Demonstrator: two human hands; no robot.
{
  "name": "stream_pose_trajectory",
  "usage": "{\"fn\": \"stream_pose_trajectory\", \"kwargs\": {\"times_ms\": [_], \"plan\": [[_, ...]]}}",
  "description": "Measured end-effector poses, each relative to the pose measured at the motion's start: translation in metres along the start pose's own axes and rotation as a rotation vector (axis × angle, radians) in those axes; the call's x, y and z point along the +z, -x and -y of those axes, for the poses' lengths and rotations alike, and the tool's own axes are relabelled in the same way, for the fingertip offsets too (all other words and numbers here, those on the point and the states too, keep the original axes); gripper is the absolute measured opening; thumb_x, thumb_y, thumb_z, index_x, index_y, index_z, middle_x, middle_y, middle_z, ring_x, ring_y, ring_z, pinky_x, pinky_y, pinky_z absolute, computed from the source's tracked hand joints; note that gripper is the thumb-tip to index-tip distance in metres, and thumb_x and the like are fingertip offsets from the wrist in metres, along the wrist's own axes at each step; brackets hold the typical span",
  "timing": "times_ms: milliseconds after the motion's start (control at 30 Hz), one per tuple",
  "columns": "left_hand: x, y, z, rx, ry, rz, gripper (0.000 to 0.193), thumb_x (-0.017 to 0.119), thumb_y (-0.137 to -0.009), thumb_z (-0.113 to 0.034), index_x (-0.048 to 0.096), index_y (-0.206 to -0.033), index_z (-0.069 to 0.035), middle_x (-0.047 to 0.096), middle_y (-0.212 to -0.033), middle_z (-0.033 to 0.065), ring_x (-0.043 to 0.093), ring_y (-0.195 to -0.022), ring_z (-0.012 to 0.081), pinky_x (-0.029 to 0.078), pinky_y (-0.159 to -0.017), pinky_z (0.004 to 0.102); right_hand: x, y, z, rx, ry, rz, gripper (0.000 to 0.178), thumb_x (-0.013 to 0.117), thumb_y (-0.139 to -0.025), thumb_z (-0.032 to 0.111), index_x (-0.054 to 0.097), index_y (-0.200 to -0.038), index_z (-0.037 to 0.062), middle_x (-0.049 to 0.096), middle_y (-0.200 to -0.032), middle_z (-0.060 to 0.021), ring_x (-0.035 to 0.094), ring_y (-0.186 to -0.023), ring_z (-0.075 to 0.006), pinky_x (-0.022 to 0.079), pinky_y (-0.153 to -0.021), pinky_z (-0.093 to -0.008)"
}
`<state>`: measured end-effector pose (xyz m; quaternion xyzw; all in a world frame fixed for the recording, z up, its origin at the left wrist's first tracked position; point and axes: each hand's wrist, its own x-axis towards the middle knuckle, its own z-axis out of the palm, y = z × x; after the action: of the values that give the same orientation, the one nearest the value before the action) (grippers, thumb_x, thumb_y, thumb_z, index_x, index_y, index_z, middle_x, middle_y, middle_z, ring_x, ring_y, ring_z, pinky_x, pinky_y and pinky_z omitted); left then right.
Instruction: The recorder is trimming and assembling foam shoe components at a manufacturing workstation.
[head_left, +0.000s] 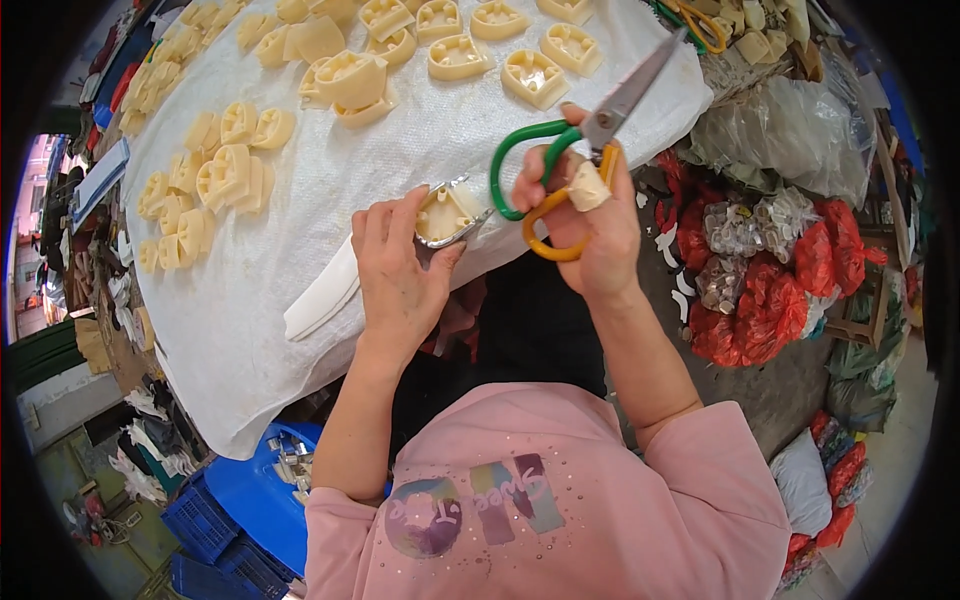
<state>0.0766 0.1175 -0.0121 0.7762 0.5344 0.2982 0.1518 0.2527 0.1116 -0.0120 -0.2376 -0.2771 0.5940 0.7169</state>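
Observation:
My left hand [400, 250] grips a cream moulded plastic piece [438, 217] with shiny silver material round its sides. Its hollow, ribbed face is turned up. Loose silver material sticks out on the piece's right side, toward my right hand. A pair of scissors [620, 95] with one green and one orange handle loop is in my right hand [605, 225], blades pointing up and to the right, away from the piece. A pale wrap [589, 187] covers part of a finger on that hand. Beside my left wrist lie curved white strips [325, 295] on the white-covered table [290, 215].
Many cream plastic pieces [460, 57] stand across the table's far side and left. A blue tub [262, 490] with small silver pieces is below left, by blue crates [205, 520]. Red plastic bags [765, 310] lie at the right, below a clear plastic sheet [790, 130].

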Motion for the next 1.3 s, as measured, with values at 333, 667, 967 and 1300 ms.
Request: {"fn": "stream_pose_trajectory", "kwargs": {"times_ms": [333,667,967,1300], "plan": [[-0.009,0.024,0.011,0.193,0.165,-0.346,0.056,0.075,-0.061,0.003,0.056,-0.114,-0.002,0.053,-0.112,0.0111,0.05,-0.104,0.0266,0.04,-0.091,0.0368,0.005,0.006,0.023,-0.029,0.476,-0.023,0.053,0.052,-0.087,0.012,0.033,-0.136,-0.0001,0.051,-0.095,-0.0078,0.048,-0.079,-0.0123,0.042,-0.074,-0.0265],[-0.045,0.08,0.031,-0.089,0.358,-0.466,0.053,0.073,-0.07,0.001,0.05,-0.118,0.001,0.046,-0.118,0.0111,0.048,-0.111,0.022,0.039,-0.095,0.0329,0.031,-0.017,0.001,0.05,1.645,0.362,0.064,0.064,-0.075,0.015,0.042,-0.134,0.0071,0.046,-0.112,-0.024,0.044,-0.109,-0.0396,0.036,-0.097,-0.0433],[-0.06,0.114,0.05,-0.286,0.386,-0.532,0.056,0.071,-0.067,0.005,0.049,-0.118,0.0,0.046,-0.114,0.0079,0.049,-0.107,0.0188,0.04,-0.093,0.0301,0.025,-0.009,-0.019,-0.328,1.793,0.405,0.045,0.067,-0.072,0.01,0.057,-0.115,0.0057,0.041,-0.123,-0.0255,0.038,-0.114,-0.0435,0.034,-0.097,-0.0483],[-0.056,0.118,0.053,-0.266,0.294,-0.544,0.054,0.072,-0.063,0.001,0.052,-0.113,-0.001,0.049,-0.111,0.0104,0.052,-0.101,0.0208,0.043,-0.085,0.0293,0.021,0.008,-0.017,-0.265,1.731,0.413,0.051,0.069,-0.068,0.005,0.056,-0.117,0.0062,0.046,-0.126,-0.0162,0.039,-0.116,-0.0368,0.032,-0.099,-0.0446]]}}
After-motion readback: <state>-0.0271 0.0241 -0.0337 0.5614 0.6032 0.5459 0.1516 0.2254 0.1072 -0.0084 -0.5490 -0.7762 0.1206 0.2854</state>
